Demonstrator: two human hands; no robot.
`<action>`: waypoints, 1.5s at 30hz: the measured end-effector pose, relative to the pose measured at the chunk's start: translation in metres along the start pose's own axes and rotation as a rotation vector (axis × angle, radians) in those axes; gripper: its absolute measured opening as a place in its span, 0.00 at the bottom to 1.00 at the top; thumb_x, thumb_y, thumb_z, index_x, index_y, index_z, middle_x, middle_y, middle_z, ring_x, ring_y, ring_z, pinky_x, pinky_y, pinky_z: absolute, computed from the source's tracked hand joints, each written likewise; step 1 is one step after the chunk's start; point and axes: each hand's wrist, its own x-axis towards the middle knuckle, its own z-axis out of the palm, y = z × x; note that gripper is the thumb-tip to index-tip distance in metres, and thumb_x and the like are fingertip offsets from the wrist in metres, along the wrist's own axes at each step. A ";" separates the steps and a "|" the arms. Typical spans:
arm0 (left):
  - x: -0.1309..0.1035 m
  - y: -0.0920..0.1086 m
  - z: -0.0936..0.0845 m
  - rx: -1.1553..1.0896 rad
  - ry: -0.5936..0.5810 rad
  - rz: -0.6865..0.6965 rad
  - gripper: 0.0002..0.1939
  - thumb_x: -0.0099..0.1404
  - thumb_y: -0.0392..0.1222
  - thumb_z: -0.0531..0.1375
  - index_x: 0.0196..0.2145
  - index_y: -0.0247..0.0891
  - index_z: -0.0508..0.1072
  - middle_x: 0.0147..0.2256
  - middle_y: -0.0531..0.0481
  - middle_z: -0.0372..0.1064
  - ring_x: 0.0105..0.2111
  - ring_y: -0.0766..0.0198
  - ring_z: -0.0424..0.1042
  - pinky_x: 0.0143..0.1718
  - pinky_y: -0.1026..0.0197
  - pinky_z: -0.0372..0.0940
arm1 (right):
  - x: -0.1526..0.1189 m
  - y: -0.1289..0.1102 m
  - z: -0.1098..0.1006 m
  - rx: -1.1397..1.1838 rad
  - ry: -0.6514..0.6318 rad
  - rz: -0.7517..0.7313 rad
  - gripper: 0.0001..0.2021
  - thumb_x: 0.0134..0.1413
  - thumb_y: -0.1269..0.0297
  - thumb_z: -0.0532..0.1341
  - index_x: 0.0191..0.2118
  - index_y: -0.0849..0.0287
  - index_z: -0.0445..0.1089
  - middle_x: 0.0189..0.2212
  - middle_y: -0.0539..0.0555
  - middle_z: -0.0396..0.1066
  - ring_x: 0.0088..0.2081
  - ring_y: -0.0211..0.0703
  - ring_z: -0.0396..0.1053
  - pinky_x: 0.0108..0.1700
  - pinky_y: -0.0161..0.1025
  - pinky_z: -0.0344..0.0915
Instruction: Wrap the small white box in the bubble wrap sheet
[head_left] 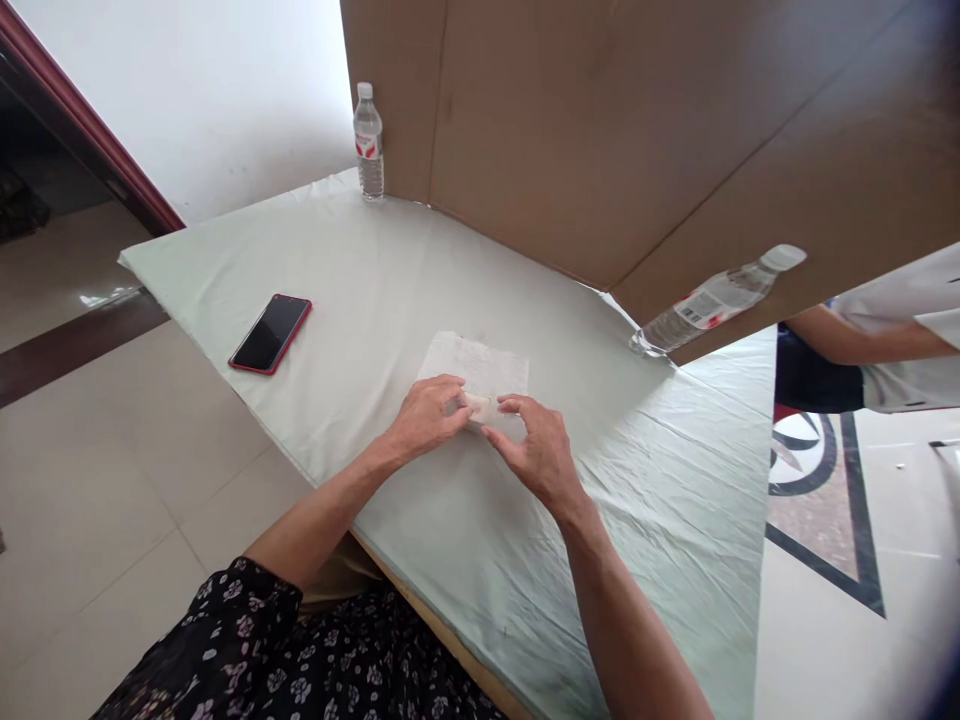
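A white sheet of thin paper or tissue (487,365) lies flat on the pale green tablecloth (360,330). Over its near edge is a small whitish piece (480,408), too small to make out clearly. My left hand (429,415) has its thumb and fingers around the left end of this piece. Beside the right end, my right hand (536,445) is held with thumb and index finger apart, and nothing shows gripped between them.
A phone with a red edge (271,334) lies at the left. Two water bottles, one upright (368,145) and one leaning (712,302), stand by a tall brown cardboard panel (540,130). At the right, another person's arm (862,337) shows.
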 end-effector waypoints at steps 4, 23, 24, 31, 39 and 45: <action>0.009 -0.002 0.007 -0.165 0.025 -0.127 0.06 0.61 0.44 0.61 0.32 0.40 0.75 0.48 0.49 0.77 0.39 0.60 0.75 0.45 0.57 0.70 | 0.017 0.014 0.008 0.253 -0.059 0.140 0.10 0.56 0.54 0.61 0.31 0.54 0.69 0.45 0.57 0.78 0.47 0.51 0.75 0.50 0.48 0.66; 0.010 -0.016 0.015 -0.352 0.016 -0.145 0.05 0.55 0.42 0.61 0.28 0.38 0.73 0.31 0.52 0.74 0.34 0.64 0.71 0.38 0.62 0.64 | 0.015 0.016 0.024 0.375 -0.020 0.251 0.09 0.50 0.55 0.62 0.29 0.55 0.71 0.28 0.51 0.77 0.32 0.43 0.72 0.39 0.40 0.66; 0.010 -0.016 0.014 -0.340 0.008 -0.146 0.06 0.55 0.42 0.62 0.28 0.38 0.73 0.30 0.53 0.74 0.34 0.64 0.71 0.37 0.63 0.64 | 0.015 0.015 0.023 0.371 -0.026 0.258 0.09 0.50 0.55 0.62 0.29 0.55 0.71 0.28 0.51 0.76 0.31 0.43 0.71 0.38 0.40 0.66; 0.010 -0.016 0.008 -0.274 -0.042 -0.146 0.07 0.56 0.41 0.62 0.33 0.38 0.73 0.29 0.56 0.70 0.30 0.66 0.67 0.33 0.64 0.61 | 0.013 0.013 0.016 0.371 -0.071 0.297 0.09 0.50 0.57 0.62 0.28 0.56 0.71 0.25 0.50 0.74 0.29 0.41 0.69 0.35 0.38 0.64; -0.006 -0.006 -0.002 -0.135 -0.020 -0.056 0.04 0.61 0.42 0.61 0.30 0.40 0.72 0.46 0.47 0.75 0.48 0.57 0.72 0.48 0.56 0.66 | 0.004 0.008 -0.001 0.334 -0.134 0.222 0.09 0.53 0.57 0.62 0.29 0.55 0.69 0.26 0.50 0.74 0.29 0.41 0.70 0.34 0.37 0.65; -0.043 -0.009 -0.020 0.137 -0.060 0.234 0.03 0.62 0.33 0.62 0.34 0.39 0.72 0.48 0.44 0.73 0.51 0.55 0.71 0.55 0.49 0.63 | -0.011 -0.008 -0.036 0.327 -0.399 0.019 0.09 0.58 0.55 0.63 0.32 0.54 0.72 0.33 0.50 0.77 0.36 0.43 0.74 0.43 0.40 0.67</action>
